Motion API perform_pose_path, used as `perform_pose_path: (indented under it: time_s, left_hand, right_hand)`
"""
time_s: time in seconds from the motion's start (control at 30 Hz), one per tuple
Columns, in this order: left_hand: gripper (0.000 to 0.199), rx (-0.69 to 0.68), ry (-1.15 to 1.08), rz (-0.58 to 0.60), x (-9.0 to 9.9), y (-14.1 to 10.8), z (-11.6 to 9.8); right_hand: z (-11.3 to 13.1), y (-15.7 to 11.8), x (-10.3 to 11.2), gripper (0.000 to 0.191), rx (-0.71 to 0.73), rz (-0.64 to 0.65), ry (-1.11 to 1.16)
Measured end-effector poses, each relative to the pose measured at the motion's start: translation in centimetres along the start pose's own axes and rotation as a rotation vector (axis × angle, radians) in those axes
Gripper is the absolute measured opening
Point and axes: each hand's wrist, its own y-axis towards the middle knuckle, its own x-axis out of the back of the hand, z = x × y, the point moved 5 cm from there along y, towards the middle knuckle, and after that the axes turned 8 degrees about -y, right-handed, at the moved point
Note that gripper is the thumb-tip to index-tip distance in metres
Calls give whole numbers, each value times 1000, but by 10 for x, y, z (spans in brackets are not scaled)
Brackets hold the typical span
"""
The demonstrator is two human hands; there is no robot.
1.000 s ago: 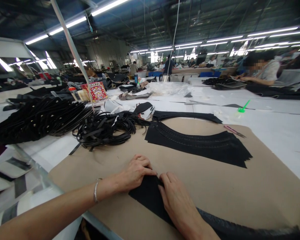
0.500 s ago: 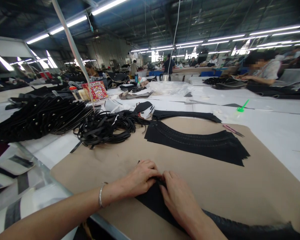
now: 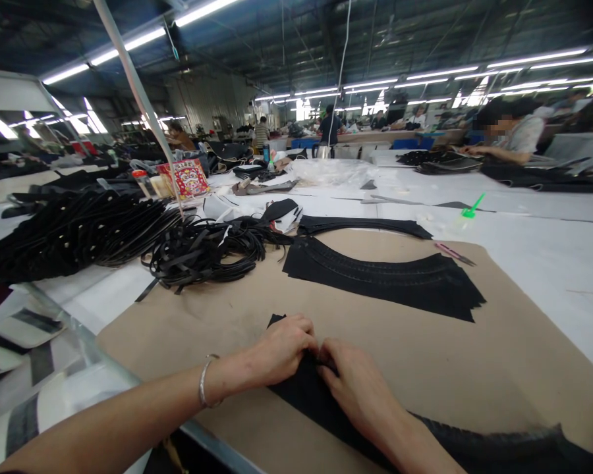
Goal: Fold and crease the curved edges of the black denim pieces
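Currently, both hands rest on a black piece (image 3: 321, 405) lying flat on the brown board (image 3: 499, 368) at the near edge of the counter (image 3: 548, 257). The left hand (image 3: 281, 349) and right hand (image 3: 358, 388) meet at the piece's upper edge, fingers curled narrow and pinching that edge between them — whether a fold or a second layer is gripped cannot be told. A bracelet (image 3: 205, 388) sits on the left wrist.

Farther back on the board lies a stack of curved black pieces (image 3: 385, 280), well apart from the hands. A strap bundle (image 3: 202, 253) lies at the board's left corner, with a larger strap pile (image 3: 74, 234) beyond it. A pink tool (image 3: 452, 252) rests at the board's far right; a green tool (image 3: 472, 207) lies on the white counter behind.

Risks, as judged from this position:
- The pinch is small and close to the edge — the piece may slip free if the pull is uneven.
- Black on black hides the edge line, so misalignment may go unnoticed.
- The piece's right end runs toward the near edge and could drag off.
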Motion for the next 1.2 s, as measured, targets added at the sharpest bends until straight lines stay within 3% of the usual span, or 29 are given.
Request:
perform_pose_path:
  time_s: [0.3, 0.53, 1.2]
  left_hand:
    - [38, -66, 33, -45, -5, -12, 0]
    - [41, -37, 24, -63, -10, -20, 1]
    - [47, -24, 58, 22, -8, -26, -11]
  right_hand:
    - [-8, -12, -7, 16, 68, -27, 138]
    - [-15, -19, -8, 17, 115, -23, 210]
    - [-25, -35, -6, 24, 270, -6, 145]
